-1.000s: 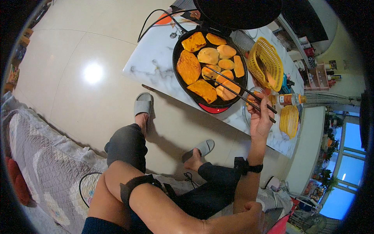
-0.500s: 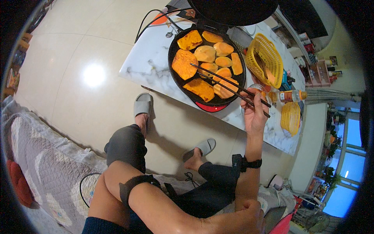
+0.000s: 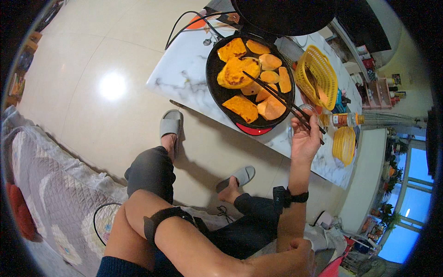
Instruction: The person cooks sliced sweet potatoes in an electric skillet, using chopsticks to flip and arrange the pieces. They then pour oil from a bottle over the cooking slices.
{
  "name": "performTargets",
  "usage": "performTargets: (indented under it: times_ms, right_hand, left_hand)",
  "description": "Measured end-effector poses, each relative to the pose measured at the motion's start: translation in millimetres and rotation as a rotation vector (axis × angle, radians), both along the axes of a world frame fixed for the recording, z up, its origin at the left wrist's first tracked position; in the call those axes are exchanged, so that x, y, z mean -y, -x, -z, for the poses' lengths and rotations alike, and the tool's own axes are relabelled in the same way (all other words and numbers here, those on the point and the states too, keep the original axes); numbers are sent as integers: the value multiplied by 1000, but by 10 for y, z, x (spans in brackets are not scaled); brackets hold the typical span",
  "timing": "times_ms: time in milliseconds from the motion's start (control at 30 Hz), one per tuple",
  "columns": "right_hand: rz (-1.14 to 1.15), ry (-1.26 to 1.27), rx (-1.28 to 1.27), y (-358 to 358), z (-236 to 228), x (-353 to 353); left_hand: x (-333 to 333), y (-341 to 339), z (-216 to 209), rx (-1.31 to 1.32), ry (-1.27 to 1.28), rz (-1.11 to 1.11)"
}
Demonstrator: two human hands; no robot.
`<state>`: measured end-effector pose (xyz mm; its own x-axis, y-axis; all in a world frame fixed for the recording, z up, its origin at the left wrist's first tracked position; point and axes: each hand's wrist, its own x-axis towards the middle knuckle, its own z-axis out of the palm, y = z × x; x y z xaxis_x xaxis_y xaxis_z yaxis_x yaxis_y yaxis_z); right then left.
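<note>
My right hand (image 3: pixel 305 136) grips a pair of dark chopsticks (image 3: pixel 281 99). Their tips touch a large browned orange slice (image 3: pixel 233 74), which looks like sweet potato and overlaps paler slices beside it. Around it in the round black electric griddle (image 3: pixel 213 87) lie several more orange slices, among them a browned one (image 3: pixel 241 109) near the front and another browned one (image 3: pixel 232 49) at the back. My left forearm crosses low in front of me. Beside my right elbow rests my left hand (image 3: pixel 301 254), its fingers mostly hidden.
The griddle's dark lid (image 3: pixel 286 16) stands raised behind it. On the marble-patterned table (image 3: pixel 173 76) are a yellow basket (image 3: pixel 317 69), a clear bottle (image 3: pixel 344 120) and a smaller yellow basket (image 3: pixel 344 144). A black cable (image 3: pixel 173 34) runs off the back left.
The large slice has shifted right from the griddle's left edge onto neighbouring slices, baring black surface there. Its upper face looks yellower with brown patches. The chopsticks have followed it. My view has shifted slightly.
</note>
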<state>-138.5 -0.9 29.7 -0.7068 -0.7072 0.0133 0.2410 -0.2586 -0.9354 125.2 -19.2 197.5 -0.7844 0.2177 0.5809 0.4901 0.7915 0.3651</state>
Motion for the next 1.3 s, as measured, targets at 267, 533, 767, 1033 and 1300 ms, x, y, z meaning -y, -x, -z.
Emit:
performTargets:
  times_ms: [267,533,767,1033,1300]
  right_hand:
    - [-27,-37,128,117,164,27]
    - [-77,-72,139,-5,136,68]
    - [49,43,135,-130,14,-59]
    - [312,243,194,323,-40,-968]
    - [689,208,280,841,116,-1932]
  left_hand:
    - [74,-43,-31,24,-10,54]
    - [86,-48,-38,20,-14,63]
    - [111,23,-70,-4,-65,143]
    - [-190,183,-25,-65,-3,227]
    - [-350,287,-50,80,2,337]
